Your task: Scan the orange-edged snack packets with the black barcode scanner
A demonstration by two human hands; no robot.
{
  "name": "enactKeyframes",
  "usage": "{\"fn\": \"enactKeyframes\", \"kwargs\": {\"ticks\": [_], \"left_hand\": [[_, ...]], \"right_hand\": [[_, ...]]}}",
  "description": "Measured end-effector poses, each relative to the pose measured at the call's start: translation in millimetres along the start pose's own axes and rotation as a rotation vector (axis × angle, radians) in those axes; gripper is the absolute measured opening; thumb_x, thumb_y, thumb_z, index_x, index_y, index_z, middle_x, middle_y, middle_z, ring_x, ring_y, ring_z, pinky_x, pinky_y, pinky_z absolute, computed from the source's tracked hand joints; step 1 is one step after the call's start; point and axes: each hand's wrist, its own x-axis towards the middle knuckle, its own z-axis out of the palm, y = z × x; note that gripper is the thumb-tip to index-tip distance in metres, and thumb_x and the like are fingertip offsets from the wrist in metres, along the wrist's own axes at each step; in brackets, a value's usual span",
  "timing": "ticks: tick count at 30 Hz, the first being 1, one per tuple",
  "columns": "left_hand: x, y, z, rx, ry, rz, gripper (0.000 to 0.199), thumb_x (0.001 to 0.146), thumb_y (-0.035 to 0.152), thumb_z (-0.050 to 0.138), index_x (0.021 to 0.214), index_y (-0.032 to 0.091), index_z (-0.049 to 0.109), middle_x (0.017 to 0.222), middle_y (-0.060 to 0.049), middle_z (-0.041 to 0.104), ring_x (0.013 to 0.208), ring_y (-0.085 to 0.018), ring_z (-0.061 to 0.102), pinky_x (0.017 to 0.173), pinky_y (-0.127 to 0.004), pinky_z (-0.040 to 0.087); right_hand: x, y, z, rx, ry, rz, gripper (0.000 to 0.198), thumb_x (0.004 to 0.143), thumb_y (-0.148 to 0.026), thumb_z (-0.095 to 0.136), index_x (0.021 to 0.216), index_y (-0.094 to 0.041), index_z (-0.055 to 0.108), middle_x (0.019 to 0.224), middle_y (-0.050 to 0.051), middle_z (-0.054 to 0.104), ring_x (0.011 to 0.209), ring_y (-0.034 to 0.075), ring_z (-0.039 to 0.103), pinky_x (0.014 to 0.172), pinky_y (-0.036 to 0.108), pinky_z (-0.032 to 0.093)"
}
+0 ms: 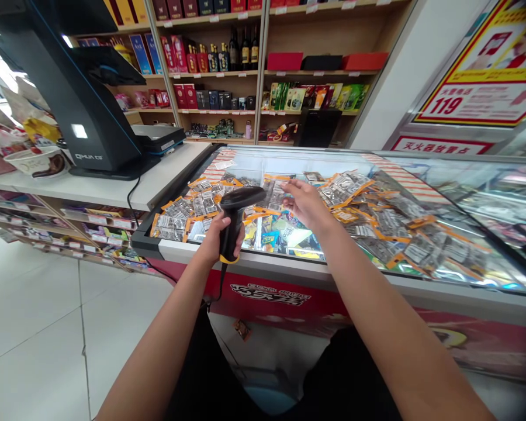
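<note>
My left hand (214, 237) is wrapped round the handle of a black barcode scanner (236, 204) with a yellow-edged base, its head tilted over the freezer top. A cable hangs from the handle. My right hand (304, 202) is over the glass with its fingers loosely bent and apart. At its fingertips is a small clear-and-orange snack packet (274, 192); whether they touch it I cannot tell. Similar packets lie in a heap to the left (201, 202) of the scanner and in a larger heap to the right (386, 216).
The packets rest on a chest freezer's glass top (254, 166). Left of it stands a counter (114, 190) with a checkout terminal (83, 99). Shelves (214, 73) of bottles and boxes line the back. One packet (242, 329) lies on the floor near my legs.
</note>
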Motion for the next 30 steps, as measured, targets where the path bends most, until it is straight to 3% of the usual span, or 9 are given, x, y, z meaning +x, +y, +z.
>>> {"fn": "enactKeyframes", "kwargs": {"ticks": [4,8,10,13,15,18,20,24,30], "left_hand": [[1.9,-1.0,0.9,-0.061,0.044,0.032,0.061,0.081,0.071,0.078,0.11,0.022,0.055,0.057,0.009,0.059,0.034,-0.015,0.053,0.035,-0.025,0.035],[1.5,-1.4,0.8,-0.039,0.034,0.036,0.059,0.083,0.071,0.078,0.108,0.023,0.053,0.058,0.008,0.062,0.034,-0.015,0.053,0.035,-0.024,0.034],[1.3,-2.0,-0.1,-0.02,0.026,0.03,0.06,0.084,0.071,0.077,0.11,0.023,0.053,0.059,0.008,0.063,0.034,-0.015,0.054,0.034,-0.024,0.034],[1.3,-2.6,-1.8,-0.009,0.01,0.015,0.061,0.084,0.071,0.077,0.113,0.023,0.053,0.061,0.008,0.064,0.034,-0.015,0.054,0.035,-0.024,0.036],[1.4,-2.6,-2.6,0.002,0.004,0.009,0.062,0.085,0.071,0.076,0.114,0.022,0.053,0.062,0.008,0.065,0.034,-0.015,0.055,0.035,-0.024,0.036],[1.4,-2.6,-3.1,0.022,0.001,0.009,0.063,0.085,0.073,0.075,0.114,0.022,0.053,0.062,0.007,0.065,0.035,-0.016,0.056,0.035,-0.024,0.036],[1.4,-2.8,-3.4,0.027,-0.004,0.01,0.063,0.085,0.073,0.075,0.114,0.021,0.054,0.062,0.007,0.065,0.035,-0.016,0.055,0.035,-0.024,0.036],[1.5,-4.1,-4.3,0.018,-0.019,0.012,0.061,0.086,0.072,0.075,0.114,0.022,0.053,0.062,0.007,0.065,0.035,-0.016,0.056,0.036,-0.024,0.036],[-0.1,-1.7,-3.0,0.04,-0.031,0.01,0.062,0.086,0.073,0.074,0.114,0.022,0.052,0.063,0.006,0.065,0.035,-0.016,0.057,0.036,-0.024,0.038]], "right_hand": [[-8.6,-4.8,21.3,0.096,-0.255,0.075,0.027,0.096,-0.042,0.087,0.11,-0.026,0.07,0.114,0.01,0.083,0.107,0.027,0.084,0.104,0.045,0.069],[-10.1,-5.6,21.0,0.081,-0.255,0.028,0.036,0.1,-0.042,0.083,0.129,-0.023,0.074,0.132,0.014,0.084,0.117,0.03,0.085,0.107,0.048,0.068],[-7.8,-4.6,7.1,-0.1,-0.152,-0.042,0.037,0.103,-0.04,0.076,0.135,-0.021,0.076,0.136,0.016,0.084,0.12,0.032,0.084,0.107,0.05,0.068],[-4.7,-3.6,-23.8,-0.658,0.057,-0.123,0.036,0.1,-0.031,0.072,0.132,-0.017,0.082,0.137,0.019,0.083,0.133,0.04,0.077,0.119,0.056,0.059],[-4.6,-4.3,-43.3,-1.019,0.056,-0.049,0.037,0.096,-0.029,0.073,0.129,-0.017,0.086,0.14,0.021,0.081,0.146,0.048,0.066,0.126,0.061,0.05],[-6.3,-6.3,-61.1,-1.222,-0.084,0.084,0.043,0.093,-0.037,0.077,0.131,-0.019,0.087,0.153,0.022,0.073,0.16,0.056,0.05,0.124,0.064,0.05],[-6.9,-7.4,-64.9,-1.213,-0.129,0.078,0.049,0.089,-0.041,0.083,0.134,-0.021,0.086,0.158,0.022,0.07,0.16,0.057,0.048,0.12,0.062,0.053],[-6.2,-9.1,-59.2,-1.024,-0.129,-0.052,0.05,0.08,-0.042,0.093,0.126,-0.022,0.084,0.136,0.018,0.08,0.135,0.045,0.07,0.11,0.05,0.058],[-9.2,-13.5,-33.2,-0.465,0.093,-0.047,0.044,0.084,-0.056,0.092,0.099,-0.024,0.065,0.104,0.009,0.075,0.094,0.026,0.071,0.081,0.037,0.06]]}}
